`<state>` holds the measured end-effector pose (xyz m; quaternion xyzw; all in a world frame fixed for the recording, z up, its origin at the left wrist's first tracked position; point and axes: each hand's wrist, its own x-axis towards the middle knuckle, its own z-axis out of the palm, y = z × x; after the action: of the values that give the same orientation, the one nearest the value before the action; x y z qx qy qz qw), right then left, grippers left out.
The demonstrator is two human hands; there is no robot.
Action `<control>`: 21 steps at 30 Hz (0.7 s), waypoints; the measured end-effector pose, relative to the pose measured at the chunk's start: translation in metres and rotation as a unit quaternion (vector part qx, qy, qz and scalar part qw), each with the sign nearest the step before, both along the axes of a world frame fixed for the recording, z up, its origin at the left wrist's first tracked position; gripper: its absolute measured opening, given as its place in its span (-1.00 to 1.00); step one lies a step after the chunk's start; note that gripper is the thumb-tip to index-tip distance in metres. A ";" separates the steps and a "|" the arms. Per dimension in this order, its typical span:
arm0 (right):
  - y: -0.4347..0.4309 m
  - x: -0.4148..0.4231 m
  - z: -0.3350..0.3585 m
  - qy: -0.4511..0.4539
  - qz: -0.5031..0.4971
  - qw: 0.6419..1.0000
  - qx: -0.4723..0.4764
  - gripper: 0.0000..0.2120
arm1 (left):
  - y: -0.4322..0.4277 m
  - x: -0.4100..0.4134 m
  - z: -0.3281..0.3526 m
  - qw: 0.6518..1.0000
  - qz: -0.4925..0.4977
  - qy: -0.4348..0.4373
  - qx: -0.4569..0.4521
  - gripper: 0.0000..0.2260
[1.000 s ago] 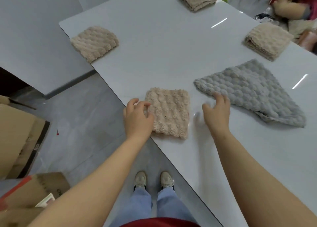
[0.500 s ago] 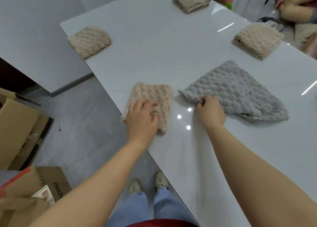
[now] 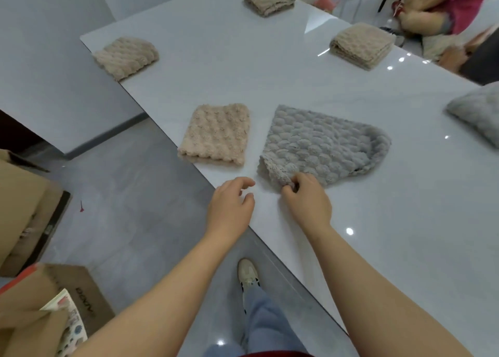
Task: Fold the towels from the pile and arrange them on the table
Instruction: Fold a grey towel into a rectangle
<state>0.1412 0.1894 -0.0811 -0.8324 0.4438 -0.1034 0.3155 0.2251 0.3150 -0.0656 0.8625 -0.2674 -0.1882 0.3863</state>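
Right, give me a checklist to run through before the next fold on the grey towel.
1. Right hand has a grip on the grey towel: ok, fingers pinch its near corner.
2. Left hand on the towel: not ok, it is open beside the corner and holds nothing.
3. Grey towel lying flat: not ok, its far right end is rolled over.
4. Bare table near the towel for folding: ok.
5. Folded beige towel out of the way: ok, it lies apart to the left, by the table edge.
6. Whether the grey towel is already folded once: cannot tell.
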 end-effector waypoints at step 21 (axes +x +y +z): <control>-0.003 -0.187 0.013 0.041 0.200 0.976 0.080 -0.95 | -0.029 -0.162 -0.016 0.965 0.178 0.186 -0.054 -0.53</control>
<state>-0.0455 0.1868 -0.0683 -0.8799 0.2872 0.0317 0.3773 0.0626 0.2858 -0.0821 0.8236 -0.0425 -0.2589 0.5029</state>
